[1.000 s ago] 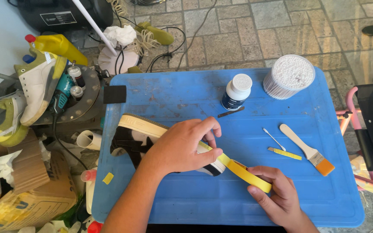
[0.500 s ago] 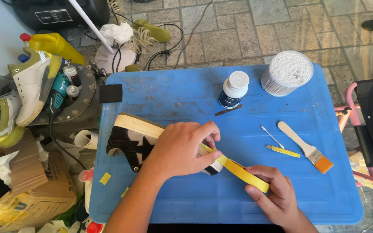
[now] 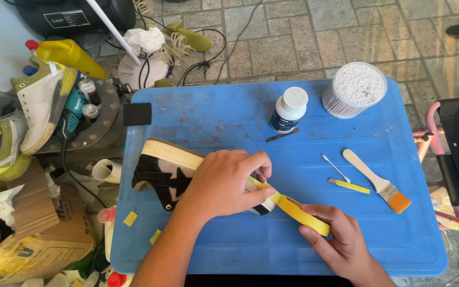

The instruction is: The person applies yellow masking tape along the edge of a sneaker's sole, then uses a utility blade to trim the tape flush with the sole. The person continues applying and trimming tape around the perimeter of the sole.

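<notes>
On the blue plastic worktop [image 3: 213, 114] our left hand [image 3: 224, 183] presses a black-and-cream sneaker [image 3: 168, 172], its grip pinching yellow tape [image 3: 288, 204] that our right hand [image 3: 341, 242] holds pinched. Behind stand a white-capped dark bottle [image 3: 289, 110] and a round swab tub [image 3: 355, 89]; the worktop's right edge lies open.

The left hand [image 3: 224, 183] covers most of the shoe [image 3: 163, 172], so its toe end's hidden. The right hand [image 3: 338, 242] hides half the yellow tape roll [image 3: 304, 212]. Both forearms run off the bottom edge. Can't see the bottle [image 3: 289, 110] label clearly.
</notes>
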